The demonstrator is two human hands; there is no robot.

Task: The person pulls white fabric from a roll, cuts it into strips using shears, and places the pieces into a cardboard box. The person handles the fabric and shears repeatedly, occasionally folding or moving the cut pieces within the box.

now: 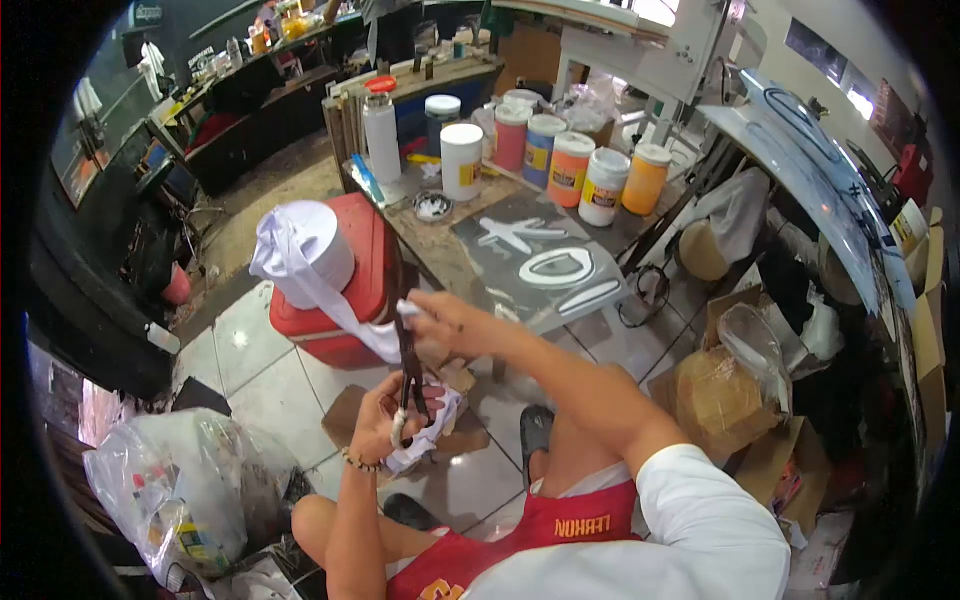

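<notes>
My left hand (pixel 378 420) is low in front of me, palm partly turned up, around the handles of a large pair of dark scissors (pixel 411 375). One handle loop is wrapped in something white. The blades point up, away from me. My right hand (pixel 438 322), beside the blades, is closed on a white fabric strip (pixel 407 309). A wide roll of white fabric tape (pixel 318 250) rests on a red cooler box (pixel 345 340), its loose length trailing down toward the blades. A crumpled white fabric piece (pixel 430 437) hangs just under my left hand.
A low table (pixel 415 215) ahead bears several paint jars (pixel 570 168) and a dark sheet with white shapes (pixel 545 255). Open cardboard boxes (pixel 725 390) stand at right, below blue-white panels (pixel 800 170). A filled plastic bag (pixel 190 490) lies at left on the tiled floor (pixel 250 345).
</notes>
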